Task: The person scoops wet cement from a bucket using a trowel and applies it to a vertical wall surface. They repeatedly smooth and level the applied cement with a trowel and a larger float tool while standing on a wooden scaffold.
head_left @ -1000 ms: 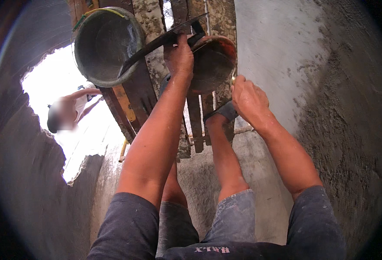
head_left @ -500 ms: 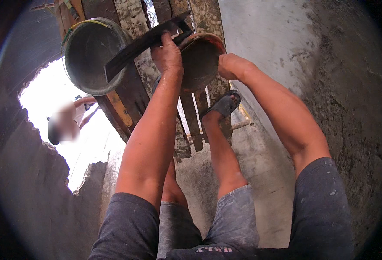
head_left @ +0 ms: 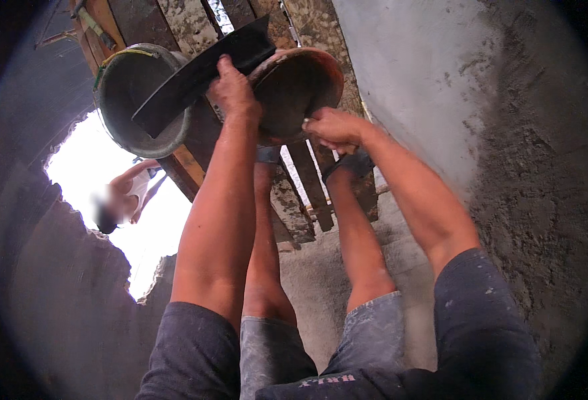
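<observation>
My left hand (head_left: 234,95) is closed on a long black plastering float (head_left: 182,92), held at a slant. The float's blade crosses over part of a grey bucket (head_left: 112,127), and its far end lies beside a second, reddish-rimmed bucket (head_left: 334,67). That second bucket has a dark inside. My right hand (head_left: 337,130) is at its near right rim with fingers curled together; what they hold, if anything, is hidden. Both buckets are at the wooden planks, beyond my knees.
Gapped, stained planks (head_left: 307,180) support my sandalled feet. A rough plaster wall (head_left: 527,167) rises on the right. At left, a jagged bright opening (head_left: 74,163) shows another person (head_left: 124,193) below. A stick-handled tool (head_left: 94,28) lies beyond the grey bucket.
My left hand and the float have shifted left and a little nearer. My right hand has moved from the second bucket's right side to its near rim. That bucket appears slightly farther left.
</observation>
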`<action>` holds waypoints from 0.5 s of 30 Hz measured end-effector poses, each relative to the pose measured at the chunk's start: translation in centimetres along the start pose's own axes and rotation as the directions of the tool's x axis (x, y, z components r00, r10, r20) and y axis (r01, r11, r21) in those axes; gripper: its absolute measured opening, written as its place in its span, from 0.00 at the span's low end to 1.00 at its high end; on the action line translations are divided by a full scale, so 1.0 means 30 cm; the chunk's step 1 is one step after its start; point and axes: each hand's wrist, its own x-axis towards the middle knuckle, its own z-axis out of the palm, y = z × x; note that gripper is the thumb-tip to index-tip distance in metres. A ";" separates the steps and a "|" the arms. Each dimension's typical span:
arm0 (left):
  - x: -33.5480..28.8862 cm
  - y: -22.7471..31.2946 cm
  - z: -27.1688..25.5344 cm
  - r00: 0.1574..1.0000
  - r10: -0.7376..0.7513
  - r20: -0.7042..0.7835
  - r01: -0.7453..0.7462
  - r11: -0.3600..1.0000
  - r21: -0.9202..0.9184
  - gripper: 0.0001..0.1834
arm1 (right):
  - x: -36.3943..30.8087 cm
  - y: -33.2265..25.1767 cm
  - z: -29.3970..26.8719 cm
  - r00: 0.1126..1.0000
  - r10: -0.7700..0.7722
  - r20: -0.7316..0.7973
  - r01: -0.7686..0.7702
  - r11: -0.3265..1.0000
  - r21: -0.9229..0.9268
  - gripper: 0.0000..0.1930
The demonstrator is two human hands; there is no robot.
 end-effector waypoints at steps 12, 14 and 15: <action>0.005 0.024 -0.029 0.999 0.041 0.034 -0.043 0.998 0.041 0.33 | -0.156 -0.066 0.268 0.986 -0.094 0.141 -0.084 0.451 0.888 0.19; 0.030 -0.009 -0.045 0.992 0.118 0.039 -0.117 0.992 -0.044 0.33 | -0.212 -0.021 0.250 0.971 -0.095 -0.220 0.154 0.952 0.266 0.17; 0.038 -0.013 -0.057 0.997 0.064 0.033 -0.064 0.998 -0.011 0.33 | -0.222 0.039 0.244 0.862 -0.331 -0.384 0.226 0.929 -0.293 0.15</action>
